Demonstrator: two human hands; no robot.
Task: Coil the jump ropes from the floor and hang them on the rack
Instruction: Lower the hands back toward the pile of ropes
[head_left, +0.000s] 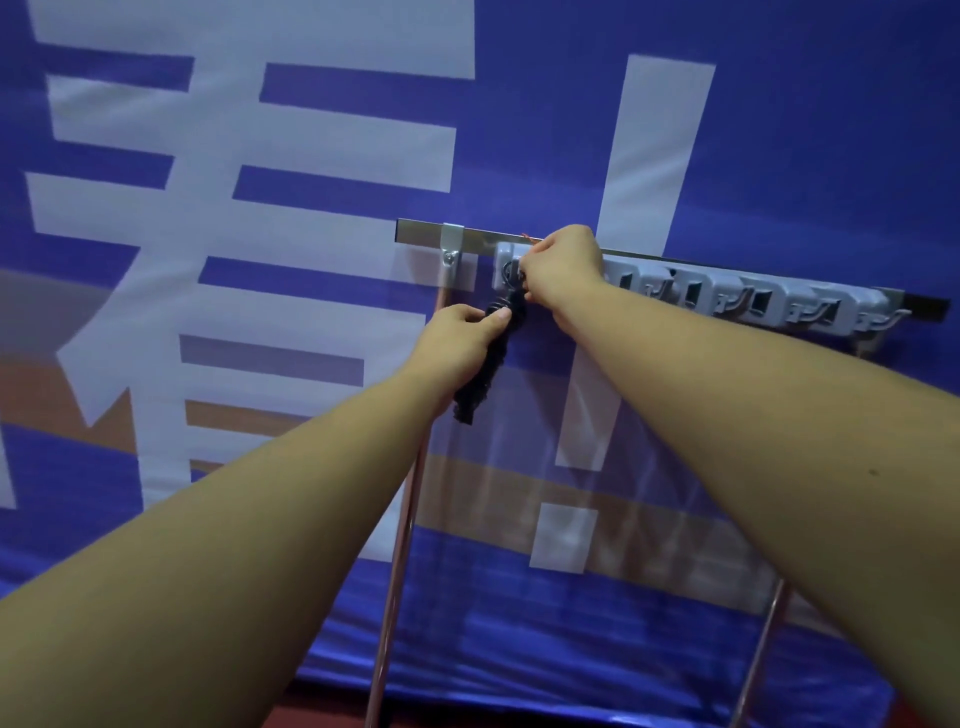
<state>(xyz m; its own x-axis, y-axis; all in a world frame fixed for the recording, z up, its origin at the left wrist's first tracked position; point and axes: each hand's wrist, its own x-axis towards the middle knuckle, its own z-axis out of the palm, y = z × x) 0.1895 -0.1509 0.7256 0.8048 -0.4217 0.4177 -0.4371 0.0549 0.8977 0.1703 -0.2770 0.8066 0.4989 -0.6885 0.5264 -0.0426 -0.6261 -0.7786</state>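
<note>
A blue banner with large pale characters fills the background. A copper-coloured pole runs down toward 6 o'clock from the left end of the metal rail. The left hand grasps the black coiled jump rope near its top, thumb across the bundle, and the rest hangs toward 6 o'clock. At that hand's 1 o'clock, the right hand pinches the rope's upper loop at the leftmost hook of the grey rack, whose other hooks stretch toward 4 o'clock.
</note>
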